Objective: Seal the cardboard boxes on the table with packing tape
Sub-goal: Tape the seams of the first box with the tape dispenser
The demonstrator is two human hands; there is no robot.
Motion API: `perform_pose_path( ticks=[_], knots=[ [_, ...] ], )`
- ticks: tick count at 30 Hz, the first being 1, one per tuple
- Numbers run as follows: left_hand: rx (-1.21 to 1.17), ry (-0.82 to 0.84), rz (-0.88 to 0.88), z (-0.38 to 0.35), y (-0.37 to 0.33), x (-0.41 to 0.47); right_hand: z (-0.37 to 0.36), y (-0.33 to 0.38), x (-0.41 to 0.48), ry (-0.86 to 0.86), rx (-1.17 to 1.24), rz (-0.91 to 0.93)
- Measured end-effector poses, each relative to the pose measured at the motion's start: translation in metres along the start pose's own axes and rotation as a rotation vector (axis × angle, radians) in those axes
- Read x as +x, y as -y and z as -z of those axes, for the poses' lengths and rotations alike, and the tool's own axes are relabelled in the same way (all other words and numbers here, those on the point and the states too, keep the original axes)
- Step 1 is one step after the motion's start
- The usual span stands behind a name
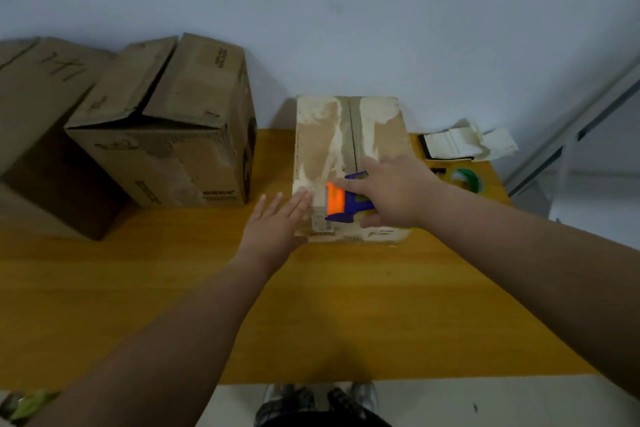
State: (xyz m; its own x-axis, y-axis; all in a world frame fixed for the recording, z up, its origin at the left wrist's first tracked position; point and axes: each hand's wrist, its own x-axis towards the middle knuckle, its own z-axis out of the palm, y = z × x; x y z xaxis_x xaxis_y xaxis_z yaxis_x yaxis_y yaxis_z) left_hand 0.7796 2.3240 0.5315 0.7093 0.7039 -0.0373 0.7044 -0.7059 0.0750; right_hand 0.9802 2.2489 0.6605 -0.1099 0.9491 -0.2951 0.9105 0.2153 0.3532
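Small box (318, 149) — flaps closed, right hand (391, 191) grips dispenser (341, 203).

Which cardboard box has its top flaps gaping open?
The tall middle box; its flaps stand ajar, while the small box under the tape dispenser is closed flat.

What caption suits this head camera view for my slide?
Right hand holds a tape dispenser on the cardboard box; left hand rests flat at its edge.
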Motion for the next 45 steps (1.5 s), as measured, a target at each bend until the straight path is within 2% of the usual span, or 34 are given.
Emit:
perform_pose_path(
  ticks=[5,15,20,25,29,33,37,42,45],
  knots=[
    [0.003,0.007,0.037,0.001,-0.006,-0.002,-0.016,-0.032,-0.042,0.006,-0.036,-0.05],
    [0.008,0.023,0.093,0.002,-0.013,-0.002,-0.028,-0.026,-0.023,0.072,-0.087,-0.074],
    [0.105,0.009,0.094,0.003,-0.015,-0.003,-0.029,-0.024,-0.017,0.09,-0.043,-0.095],
    [0.165,-0.026,0.175,-0.003,-0.056,0.002,-0.029,-0.023,-0.016,0.104,-0.026,-0.102],
    [0.084,0.0,0.069,0.001,-0.077,0.012,-0.03,-0.021,-0.015,0.093,-0.017,-0.103],
    [0.095,-0.009,-0.074,0.006,-0.057,0.005,-0.03,-0.022,-0.015,0.081,-0.025,-0.099],
    [0.17,-0.013,-0.027,0.009,-0.036,-0.005,-0.032,-0.017,-0.015,0.063,-0.033,-0.105],
    [0.034,-0.013,-0.006,0.002,-0.073,0.007,-0.033,-0.012,-0.014,0.03,-0.039,-0.149],
    [0.038,-0.026,0.021,-0.001,-0.074,0.013,-0.031,-0.011,-0.014,0.037,-0.032,-0.155]
  ],
)
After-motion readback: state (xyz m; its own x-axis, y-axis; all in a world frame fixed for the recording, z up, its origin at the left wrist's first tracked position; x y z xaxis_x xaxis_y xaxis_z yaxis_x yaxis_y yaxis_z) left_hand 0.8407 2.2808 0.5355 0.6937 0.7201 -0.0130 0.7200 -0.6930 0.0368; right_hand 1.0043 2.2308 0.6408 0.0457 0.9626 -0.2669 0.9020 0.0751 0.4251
